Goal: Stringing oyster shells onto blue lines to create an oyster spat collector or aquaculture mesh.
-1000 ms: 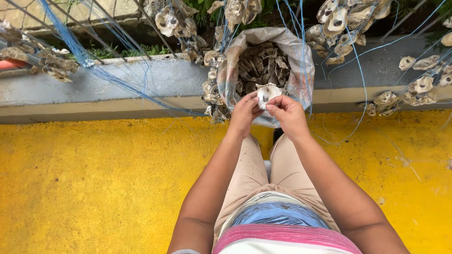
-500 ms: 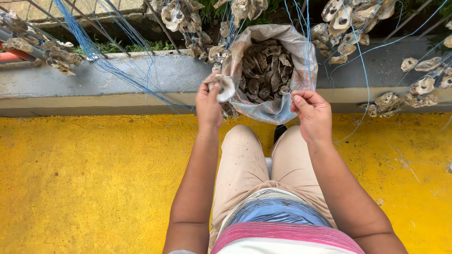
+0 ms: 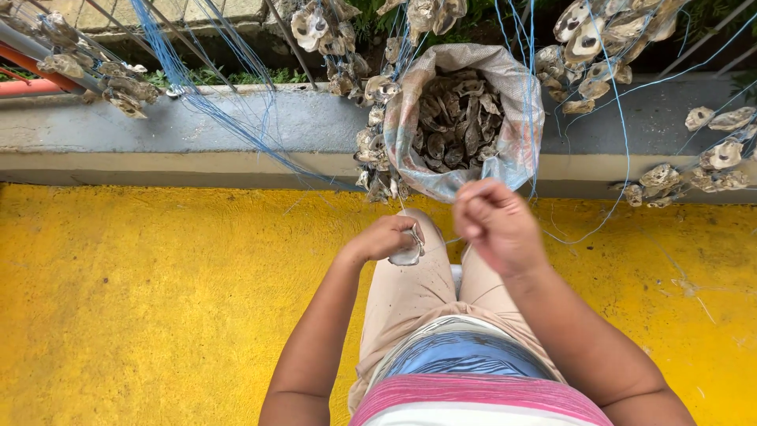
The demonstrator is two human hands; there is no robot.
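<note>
Both hands have dropped since half a second ago — we see the left hand (image 3: 386, 238) down over the left thigh now, no longer up by the sack (image 3: 465, 118), fingers curled round a pale shell (image 3: 408, 254). Its long axis, as far as we can tell, runs up and down the frame, mostly hidden under the fingers. Our right hand (image 3: 493, 225) has come in from the sack's right edge and sits clenched in front of its mouth, pinching a thin blue line (image 3: 451, 241) — that line runs slantwise down-left to the shell. More shells (image 3: 378, 138) hang on strings against the grey kerb (image 3: 197, 134), above the yellow floor (image 3: 158, 315).
</note>
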